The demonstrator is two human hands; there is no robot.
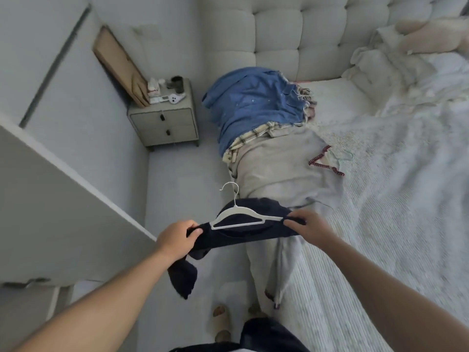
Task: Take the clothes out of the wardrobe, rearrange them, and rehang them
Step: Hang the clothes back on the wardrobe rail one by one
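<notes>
The left hand (175, 237) had its fingers (194, 233) curled tight round one end of the dark navy garment (241, 237), thumb on top, pinching the cloth. The right hand (308, 226) gripped the other end the same way, its fingers folded over the fabric just beside the tip of the white hanger (238, 221). Neither hand was slack; both were clenched on the cloth, stretching it level between them.

The hanger lay on top of the garment, hook pointing toward twelve o'clock, its right arm tip touching the right hand. A loose sleeve or leg of the garment dangled below the left hand toward six o'clock.

To do this step well, it seemed best to keep the fabric taut and even, so the hanger would stay centred and not slide off.

Beyond the hands, at twelve o'clock, a pile lay along the bed (380, 199) edge: a grey garment (279, 161), a plaid piece (253, 135) and a blue denim shirt (251, 102) farthest off. A nightstand (165, 123) stood at eleven o'clock.
</notes>
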